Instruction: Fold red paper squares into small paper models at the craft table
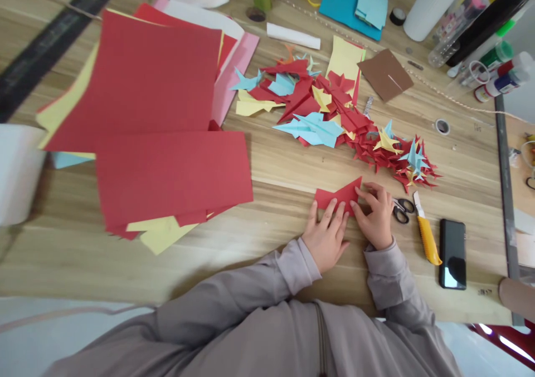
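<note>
A partly folded piece of red paper (340, 194) lies on the wooden table in front of me. My left hand (326, 232) rests flat on its lower left part, fingers spread. At its right end, my right hand (375, 214) pinches the edge between thumb and fingers. Just right of that hand are black-handled scissors (402, 210), their blades partly hidden, and a yellow utility knife (427, 238). Beyond the paper spreads a pile of folded red, blue and yellow paper shapes (317, 101), some like small planes.
Stacked red sheets (159, 76) and a smaller red stack (175, 176) cover the left side. A black phone (452, 249) lies at right. Brown paper (385, 75), a white paper roll (293, 35), a tape roll (442, 126) and bottles (504, 84) stand or lie farther back.
</note>
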A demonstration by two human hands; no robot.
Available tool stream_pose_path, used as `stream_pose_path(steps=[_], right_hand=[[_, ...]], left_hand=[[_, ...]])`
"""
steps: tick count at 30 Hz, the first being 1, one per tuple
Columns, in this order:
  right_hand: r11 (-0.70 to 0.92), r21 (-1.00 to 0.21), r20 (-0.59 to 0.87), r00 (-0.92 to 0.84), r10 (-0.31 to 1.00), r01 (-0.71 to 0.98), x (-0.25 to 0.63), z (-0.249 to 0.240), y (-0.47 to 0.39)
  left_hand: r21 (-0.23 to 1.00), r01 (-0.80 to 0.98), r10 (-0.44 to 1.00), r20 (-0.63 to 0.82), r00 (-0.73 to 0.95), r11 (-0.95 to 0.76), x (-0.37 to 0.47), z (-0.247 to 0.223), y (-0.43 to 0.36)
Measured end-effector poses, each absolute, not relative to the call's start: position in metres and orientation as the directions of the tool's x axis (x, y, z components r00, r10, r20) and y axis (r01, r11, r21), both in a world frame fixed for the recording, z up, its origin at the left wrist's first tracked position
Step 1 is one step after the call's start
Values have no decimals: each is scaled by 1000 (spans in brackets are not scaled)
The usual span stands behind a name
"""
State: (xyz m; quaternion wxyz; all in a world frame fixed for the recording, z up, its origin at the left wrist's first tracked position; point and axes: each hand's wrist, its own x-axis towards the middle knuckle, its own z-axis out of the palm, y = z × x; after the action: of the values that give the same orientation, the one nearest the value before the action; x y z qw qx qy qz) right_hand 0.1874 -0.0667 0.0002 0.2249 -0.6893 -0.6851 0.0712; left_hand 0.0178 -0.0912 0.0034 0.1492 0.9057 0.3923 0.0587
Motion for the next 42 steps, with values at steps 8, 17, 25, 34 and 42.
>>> stream_pose_path(steps=[8, 17, 25, 34, 42], right_hand=[[34, -414, 195, 53, 979, 910, 187, 1, -67], [32, -399, 199, 53, 979, 916, 185, 2, -67], [20, -402, 187, 61, 980, 915, 184, 4, -67], [19, -414, 193, 67, 979, 910, 184, 2, -68], [28, -424, 207, 66, 976, 905, 184, 1, -67]], left_hand=[[310, 717, 749, -23, 663, -625, 15, 6, -91], [299, 699, 733, 4, 680, -650, 15, 3, -90], [318, 709, 751, 11, 661, -629, 15, 3, -92], [311, 713, 757, 30, 653, -628, 15, 1, -93], [314, 718, 764, 43, 643, -622, 16, 0, -94]])
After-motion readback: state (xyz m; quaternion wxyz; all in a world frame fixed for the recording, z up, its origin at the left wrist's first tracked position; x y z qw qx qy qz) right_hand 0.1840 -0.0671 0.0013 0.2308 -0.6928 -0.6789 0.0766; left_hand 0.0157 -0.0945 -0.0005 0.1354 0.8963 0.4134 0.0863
